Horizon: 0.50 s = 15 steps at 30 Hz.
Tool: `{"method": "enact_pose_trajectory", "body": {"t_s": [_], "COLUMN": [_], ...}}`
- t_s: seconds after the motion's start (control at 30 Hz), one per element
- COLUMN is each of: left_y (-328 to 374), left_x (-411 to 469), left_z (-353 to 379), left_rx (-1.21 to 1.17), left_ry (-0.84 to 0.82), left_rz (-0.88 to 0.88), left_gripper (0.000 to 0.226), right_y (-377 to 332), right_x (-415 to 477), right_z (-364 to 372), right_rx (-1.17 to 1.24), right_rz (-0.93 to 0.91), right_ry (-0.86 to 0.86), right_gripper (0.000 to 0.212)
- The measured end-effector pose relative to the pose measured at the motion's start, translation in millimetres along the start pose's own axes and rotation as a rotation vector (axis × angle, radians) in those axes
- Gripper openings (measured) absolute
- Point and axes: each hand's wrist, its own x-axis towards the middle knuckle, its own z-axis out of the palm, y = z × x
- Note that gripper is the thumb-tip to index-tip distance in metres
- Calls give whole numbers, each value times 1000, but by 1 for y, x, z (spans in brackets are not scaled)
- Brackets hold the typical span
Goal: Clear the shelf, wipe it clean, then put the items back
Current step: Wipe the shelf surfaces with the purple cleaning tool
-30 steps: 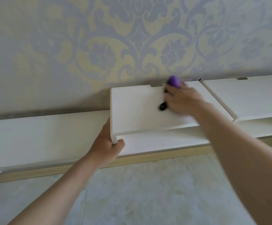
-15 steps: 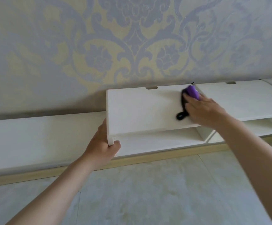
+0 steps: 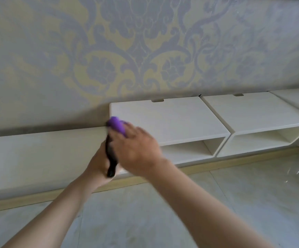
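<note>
A white box shelf (image 3: 172, 120) stands on a long low white ledge against the patterned wall, its top bare. My right hand (image 3: 136, 151) holds a purple and black cleaning cloth (image 3: 116, 126) at the shelf's left front corner, the black part hanging down over the edge. My left hand (image 3: 98, 163) is at that same left corner, mostly hidden behind the cloth and my right hand; its grip cannot be made out.
A second white box shelf (image 3: 255, 111) sits just to the right, with a third (image 3: 298, 99) at the frame edge. The long ledge (image 3: 38, 154) runs left. Pale tiled floor (image 3: 234, 194) lies in front.
My right hand has swept the cloth from the shelf's right rear to its left front corner, now over my left hand. The view has shifted right.
</note>
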Motion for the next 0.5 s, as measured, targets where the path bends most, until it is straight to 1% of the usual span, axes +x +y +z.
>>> {"method": "enact_pose_trajectory", "body": {"t_s": [0.03, 0.07, 0.17, 0.2, 0.23, 0.27, 0.3, 0.37, 0.4, 0.43, 0.47, 0.5], "left_y": [6, 11, 5, 8, 6, 8, 8, 9, 11, 10, 11, 10], "left_x": [0, -1, -1, -1, 0, 0, 0, -1, -2, -1, 0, 1], "left_z": [1, 1, 3, 1, 4, 3, 4, 2, 2, 3, 3, 4], "left_rx": [-1, -42, -59, -60, -56, -56, -52, -52, -56, -41, -22, -13], "left_ry": [-44, -45, -18, -21, -18, -28, -17, -22, -25, -17, -18, -14], "left_rz": [-24, -120, -186, -219, -211, -223, -215, -226, -235, -233, -237, -241], "left_gripper": [54, 59, 69, 71, 72, 72, 71, 69, 68, 66, 63, 60], "right_y": [28, 62, 151, 167, 173, 172, 165, 133, 112, 94, 82, 79], "right_x": [-8, -18, -62, -73, -81, -88, -95, -115, -129, -142, -148, -147], "right_z": [-7, -14, -45, -55, -62, -64, -65, -55, -45, -32, -19, -10], "right_rx": [20, 6, -103, -79, -42, -32, -51, -132, -140, -131, -113, -96], "right_rz": [58, 137, 439, 521, 566, 567, 525, 386, 311, 240, 198, 192], "right_ry": [-6, -5, -32, -33, -15, 30, 113, 324, 409, 460, 466, 436], "right_gripper": [50, 53, 61, 57, 52, 48, 46, 45, 40, 36, 33, 33]}}
